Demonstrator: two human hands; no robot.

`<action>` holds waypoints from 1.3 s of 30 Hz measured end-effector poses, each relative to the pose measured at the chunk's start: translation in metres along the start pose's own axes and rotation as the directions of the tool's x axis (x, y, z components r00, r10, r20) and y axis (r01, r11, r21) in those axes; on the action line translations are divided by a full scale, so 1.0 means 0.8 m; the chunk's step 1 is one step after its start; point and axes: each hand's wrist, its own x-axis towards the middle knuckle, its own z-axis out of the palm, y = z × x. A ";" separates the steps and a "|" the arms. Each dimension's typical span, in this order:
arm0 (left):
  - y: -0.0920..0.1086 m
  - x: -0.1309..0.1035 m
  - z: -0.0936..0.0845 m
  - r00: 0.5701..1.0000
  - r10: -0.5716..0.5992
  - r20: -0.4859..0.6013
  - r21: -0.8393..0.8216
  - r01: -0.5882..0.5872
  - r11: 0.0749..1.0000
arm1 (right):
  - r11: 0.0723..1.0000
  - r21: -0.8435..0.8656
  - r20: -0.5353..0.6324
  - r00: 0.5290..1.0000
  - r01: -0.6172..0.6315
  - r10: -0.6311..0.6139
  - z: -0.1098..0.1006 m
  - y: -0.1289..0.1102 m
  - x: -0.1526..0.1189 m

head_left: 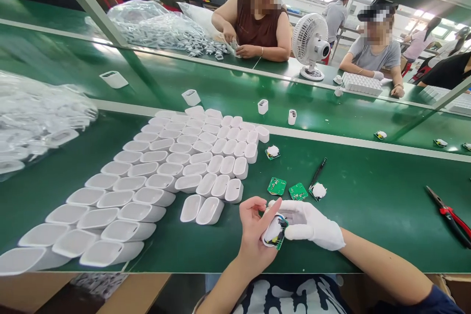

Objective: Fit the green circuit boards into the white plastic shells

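My bare left hand (pixel 255 235) is closed around a circuit board (pixel 281 235) with black and yellow components and a smooth white part against it. From the right, my right hand (pixel 312 223), in a white glove, reaches its thumb and fingers around the same board's edge. The fingers partly hide the board, so I cannot tell how the white part joins it. Just beyond my hands lie two green circuit boards (pixel 276 186) face down. Another board with a white round part (pixel 318 191) sits beside them, touching a thin black tool (pixel 319 170).
Rows of open white plastic housings (pixel 149 169) cover the left of the green bench (pixel 368 206). Red-and-black pliers (pixel 451 216) lie at the right. A conveyor belt (pixel 228 93) carries small white housings and boards. Clear plastic bags (pixel 40 117) are at far left; co-workers and a fan (pixel 311 44) are opposite.
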 end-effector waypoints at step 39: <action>0.017 0.035 0.002 0.413 -0.817 0.402 -0.594 0.797 0.111 | 0.992 -0.060 -0.456 0.881 0.112 -0.126 -0.018 0.011 -0.001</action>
